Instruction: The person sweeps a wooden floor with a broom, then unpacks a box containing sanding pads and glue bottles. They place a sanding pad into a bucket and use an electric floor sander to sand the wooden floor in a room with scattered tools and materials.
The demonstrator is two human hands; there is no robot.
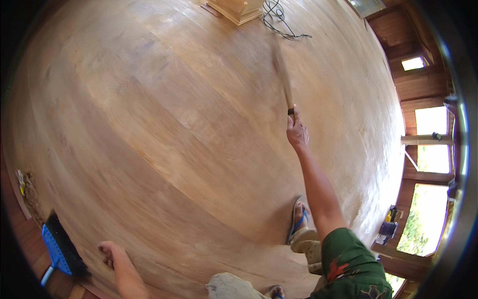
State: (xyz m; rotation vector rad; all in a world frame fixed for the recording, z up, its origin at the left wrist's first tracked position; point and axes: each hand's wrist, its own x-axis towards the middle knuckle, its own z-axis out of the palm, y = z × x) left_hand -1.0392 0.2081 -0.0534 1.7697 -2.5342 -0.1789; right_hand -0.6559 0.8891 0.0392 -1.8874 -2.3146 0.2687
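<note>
My right hand (297, 131) reaches far forward over the wooden floor (189, 124), its fingers closed round the bound end of a stick broom (287, 92). The broom points away from me, and its far part is smeared by motion. At the lower left, my left hand (109, 252) hangs over the floor with loosely bent fingers and nothing visible in it. Nearest to that hand is a blue push broom (56, 246) with black bristles, lying at the floor's left edge. Beyond its bristles sits a small heap of brownish debris (31, 197).
A wooden post base (238, 11) stands at the far end, beside a loose dark cable (279, 22). My foot in a blue-strapped flip-flop (299, 217) is on the floor. Along the right runs a wooden wall with bright window openings (431, 121) and a dark blue object (387, 230).
</note>
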